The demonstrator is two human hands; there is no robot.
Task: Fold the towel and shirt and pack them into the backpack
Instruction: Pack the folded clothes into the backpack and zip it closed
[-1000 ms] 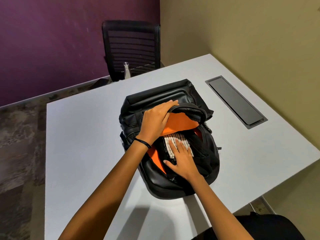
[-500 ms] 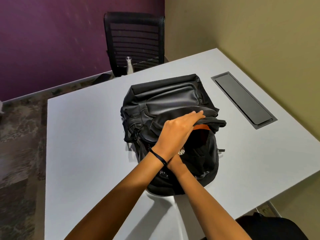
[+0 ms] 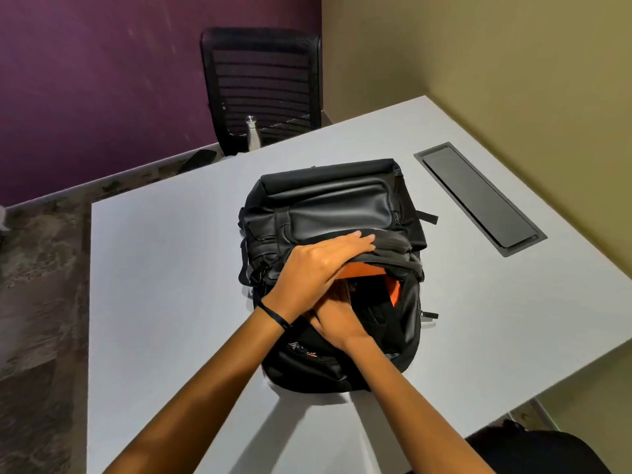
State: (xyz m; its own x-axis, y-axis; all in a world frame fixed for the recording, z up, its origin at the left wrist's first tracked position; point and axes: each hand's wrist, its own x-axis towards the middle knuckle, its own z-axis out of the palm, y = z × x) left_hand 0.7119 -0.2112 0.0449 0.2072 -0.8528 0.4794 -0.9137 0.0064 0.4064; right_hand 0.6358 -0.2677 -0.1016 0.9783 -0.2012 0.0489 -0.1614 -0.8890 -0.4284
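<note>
On the white worktop (image 3: 171, 268), mid-frame, lies the black backpack (image 3: 335, 206), mouth toward the lower edge. Our left hand (image 3: 314, 268) rests straight-fingered on the top flap (image 3: 393, 244), now pulled down from where it stood a second ago, leaving a strip of orange lining (image 3: 359, 270). Our right hand (image 3: 338, 319) reaches beneath into the opening; its fingers are hidden, so we cannot tell their grip. The striped cloth seen earlier no longer shows, so it is probably tucked inside. Packing looks nearly done.

Black backpack (image 3: 342, 206) flat on the table (image 3: 171, 268), orange-lined mouth ajar.
</note>
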